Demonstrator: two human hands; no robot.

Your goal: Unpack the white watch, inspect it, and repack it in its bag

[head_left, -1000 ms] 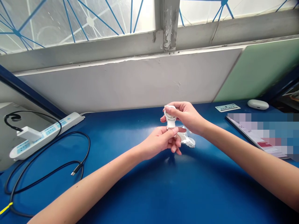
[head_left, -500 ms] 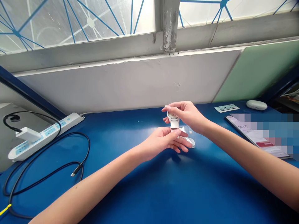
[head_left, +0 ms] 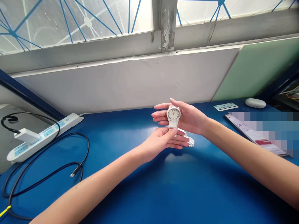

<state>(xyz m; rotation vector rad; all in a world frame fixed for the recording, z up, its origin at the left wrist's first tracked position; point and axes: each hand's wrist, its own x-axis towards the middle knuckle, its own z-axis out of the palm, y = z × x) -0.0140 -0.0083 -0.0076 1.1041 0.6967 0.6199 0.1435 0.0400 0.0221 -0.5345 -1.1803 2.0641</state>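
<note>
One white watch is over the bench, right of the power strip. The left hand pinches its strap; the right hand opens behind it, contact unclear. A firm pinch, thumb clear of the dial, should steady it.

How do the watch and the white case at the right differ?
The left hand holds the watch, while the case rests on the table. The watch has a round dial with dark markings; the case shows a plain top. The watch has a strap; the case is a rounded oblong without one. Both are white.
</note>
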